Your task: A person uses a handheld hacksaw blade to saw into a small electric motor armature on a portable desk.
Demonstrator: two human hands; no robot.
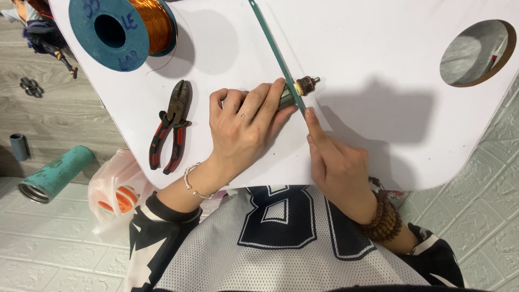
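My left hand [246,121] is closed over a small motor armature [304,86] lying on the white table [378,65]; only its copper commutator end and shaft stick out past my fingers. My right hand [335,159] pinches the near end of a long thin green strip [275,51], which runs diagonally up and away across the table and crosses the armature just beside the commutator. A silver bracelet sits on my left wrist, wooden beads on my right.
Red-and-black pliers [172,127] lie left of my left hand. A blue spool of copper wire [127,30] stands at the table's far left. A round hole [477,52] opens at the table's right. On the floor are a teal tube [51,174] and a plastic bag [116,189].
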